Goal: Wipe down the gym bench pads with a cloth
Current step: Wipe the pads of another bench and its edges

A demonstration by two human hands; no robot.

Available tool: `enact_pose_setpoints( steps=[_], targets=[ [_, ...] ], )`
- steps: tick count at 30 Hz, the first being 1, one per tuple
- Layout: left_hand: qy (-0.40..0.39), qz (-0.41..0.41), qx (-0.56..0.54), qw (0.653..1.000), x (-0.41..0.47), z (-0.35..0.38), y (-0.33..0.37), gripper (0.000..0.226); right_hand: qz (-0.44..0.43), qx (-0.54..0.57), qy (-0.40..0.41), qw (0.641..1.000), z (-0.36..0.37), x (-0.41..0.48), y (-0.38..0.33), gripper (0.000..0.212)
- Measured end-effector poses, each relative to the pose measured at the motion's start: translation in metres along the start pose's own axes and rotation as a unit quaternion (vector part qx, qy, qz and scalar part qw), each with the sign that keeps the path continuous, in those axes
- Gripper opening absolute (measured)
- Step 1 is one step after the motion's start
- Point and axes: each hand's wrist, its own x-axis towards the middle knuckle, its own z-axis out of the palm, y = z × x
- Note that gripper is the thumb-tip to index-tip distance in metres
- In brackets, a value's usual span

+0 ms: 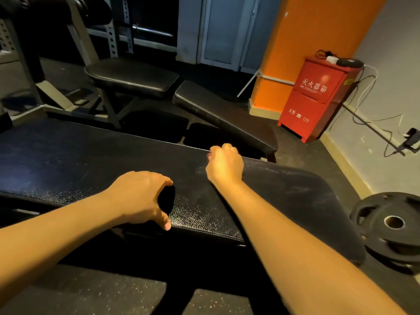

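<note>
Head view: three black bench pads are in sight. The near bench pad (79,160) runs across the middle of the frame, its cracked surface dusted pale.

Two hands are over it. The left hand (138,198) is at its near edge, thumb and fingers curled round a black cloth (167,200) that is bunched against the pad. The right hand (225,164) is at the pad's far edge with its fingers curled under. Whether they grip the edge or hold anything cannot be told.

Beyond the near pad stands a flat seat pad (131,76) on a dark frame. Right of that is a long sloping pad (225,119).

Further right of the near pad, one red fire extinguisher box (316,98) stands closed, so its contents are hidden. A white plug with cable and a dark round thing lie on top of it. Behind the box rises one orange column (306,42).

Just off the near pad's right end, black weight plates (391,223) lie stacked on the floor, at least two.
</note>
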Motion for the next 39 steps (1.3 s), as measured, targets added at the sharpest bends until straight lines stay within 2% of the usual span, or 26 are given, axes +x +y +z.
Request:
enact_pose_setpoints(
  steps=[3,5,7,9,11,13,15,17,19,21,26,28,30,32,33,36,37,39],
  targets=[
    [-0.010,-0.001,-0.003,1.000,0.000,-0.003,0.001,0.080,-0.122,0.080,-0.074,0.986,-0.001,-0.026,-0.039,0.022],
    [-0.010,0.001,0.000,1.000,-0.001,-0.003,0.002,0.078,-0.190,0.117,-0.133,0.966,-0.011,-0.042,-0.030,0.026],
    [-0.003,0.001,-0.007,1.000,-0.004,-0.001,0.000,0.088,-0.198,0.156,-0.148,0.956,-0.024,-0.055,0.003,0.025],
    [0.003,0.004,-0.016,1.000,-0.008,0.002,-0.001,0.094,-0.136,0.140,-0.104,0.975,-0.031,-0.057,0.053,0.024],
    [0.007,0.005,-0.028,1.000,-0.010,0.005,-0.003,0.096,-0.031,0.098,-0.047,0.994,-0.036,-0.044,0.104,0.024],
    [0.008,0.006,-0.034,0.999,-0.011,0.008,-0.004,0.092,0.070,0.055,-0.013,0.996,-0.040,-0.026,0.136,0.016],
    [0.011,0.008,-0.037,0.999,-0.010,0.010,-0.005,0.088,0.124,0.016,0.005,0.992,-0.037,-0.007,0.140,0.021],
    [0.016,0.006,-0.045,0.999,-0.009,0.012,-0.006,0.088,0.128,-0.005,0.013,0.992,-0.028,0.011,0.118,0.019],
    [0.020,0.004,-0.046,0.999,-0.006,0.011,-0.006,0.091,0.098,-0.018,0.015,0.995,-0.015,0.022,0.081,0.012],
    [0.025,0.003,-0.038,0.999,-0.003,0.010,-0.005,0.094,0.051,-0.004,0.003,0.999,-0.003,0.027,0.034,0.014],
    [0.024,0.003,-0.031,0.999,0.000,0.008,-0.006,0.091,-0.104,0.108,-0.060,0.987,0.014,-0.003,-0.068,0.022],
    [0.025,0.010,-0.027,0.999,-0.001,0.009,-0.008,0.087,-0.174,0.148,-0.101,0.968,0.007,-0.028,-0.070,0.025],
    [0.029,0.001,-0.022,0.999,-0.002,0.009,-0.006,0.087,-0.213,0.174,-0.108,0.955,-0.002,-0.046,-0.037,0.025],
    [0.033,-0.009,-0.018,0.999,-0.004,0.009,-0.005,0.094,-0.179,0.163,-0.084,0.967,-0.012,-0.051,0.013,0.025],
    [0.033,-0.010,-0.018,0.999,-0.004,0.008,-0.004,0.097,-0.134,0.142,-0.062,0.979,-0.016,-0.046,0.043,0.025],
    [0.028,-0.010,-0.017,0.999,-0.006,0.007,-0.002,0.102,0.059,0.071,0.015,0.996,-0.033,-0.031,0.120,0.021],
    [0.026,-0.011,-0.019,0.999,-0.007,0.006,-0.002,0.102,0.109,0.052,0.037,0.992,-0.038,-0.033,0.128,0.020],
    [0.024,-0.012,-0.022,0.999,-0.007,0.006,-0.001,0.102,0.116,-0.008,0.060,0.991,-0.040,-0.047,0.108,0.020]
  ],
)
